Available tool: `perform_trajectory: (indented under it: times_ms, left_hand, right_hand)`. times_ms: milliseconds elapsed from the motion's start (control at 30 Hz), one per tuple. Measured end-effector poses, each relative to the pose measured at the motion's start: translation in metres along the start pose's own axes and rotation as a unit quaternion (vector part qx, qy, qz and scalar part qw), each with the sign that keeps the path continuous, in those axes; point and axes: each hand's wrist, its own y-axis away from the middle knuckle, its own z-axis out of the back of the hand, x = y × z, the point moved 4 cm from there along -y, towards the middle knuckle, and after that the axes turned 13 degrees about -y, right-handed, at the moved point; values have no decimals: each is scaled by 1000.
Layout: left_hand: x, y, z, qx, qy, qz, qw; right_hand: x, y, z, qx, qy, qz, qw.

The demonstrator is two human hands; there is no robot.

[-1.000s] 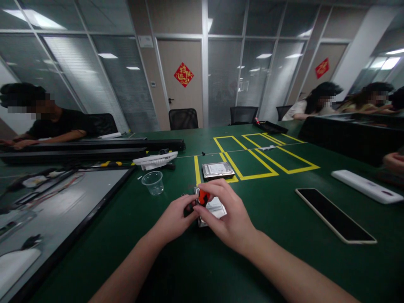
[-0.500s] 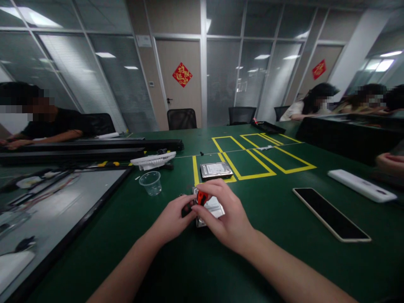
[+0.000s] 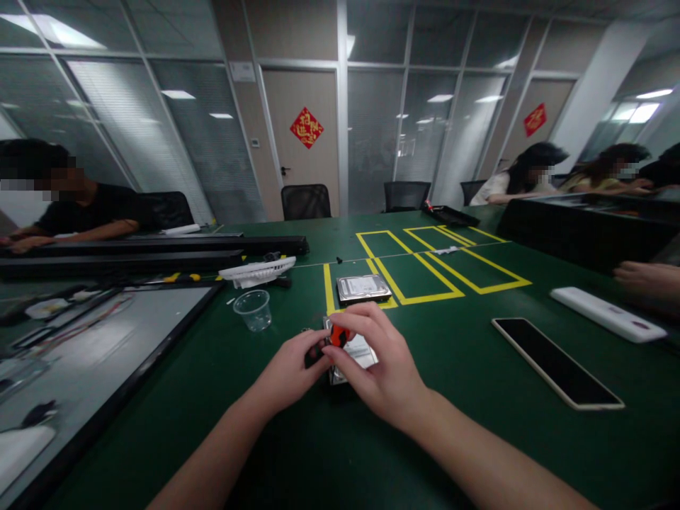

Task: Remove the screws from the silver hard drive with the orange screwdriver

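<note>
A silver hard drive (image 3: 361, 352) lies on the green table in front of me, partly covered by my hands. Above it, my right hand (image 3: 380, 354) pinches the red-and-black handle of a screwdriver (image 3: 338, 335) between thumb and fingers; its shaft and tip are hidden. My left hand (image 3: 295, 365) is closed at the drive's left side, its fingertips meeting close by the screwdriver. Something dark shows between those fingers, but I cannot make out what it is. Just beyond, a second hard drive (image 3: 364, 288) lies flat, label up, by yellow tape.
A clear plastic cup (image 3: 253, 312) stands left of my hands, near a white piece (image 3: 258, 270). A large grey panel (image 3: 132, 361) fills the left side. To the right lie a phone (image 3: 555, 361) and a white bar-shaped device (image 3: 608, 314). People sit around the table.
My hands and the screwdriver keep nearly the same place; the red handle looks slightly turned. At the right edge, another person's hand has moved a little to the left.
</note>
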Motion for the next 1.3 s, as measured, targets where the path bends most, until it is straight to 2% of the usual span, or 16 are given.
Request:
perform_trajectory:
  times_ms: [233,433,600,1000,1300]
  left_hand:
    - [1,0,-2,2,-9,8,1000]
    - [-2,-1,0,-4,-10,3,1000]
    - [-4,0,2,-2,-12,14,1000]
    - [-4,0,2,-1,-10,2,1000]
    - [-1,0,-1,0,0,1,1000]
  right_hand:
    - [5,-2,-1,25,-19,10,999]
    - [2,-2,-1,18,-6,24,1000]
    - [1,0,-2,15,-12,-14,1000]
    - [0,-2,1,1,-11,-11,1000]
    - [2,-2,-1,20,-19,-1,1000]
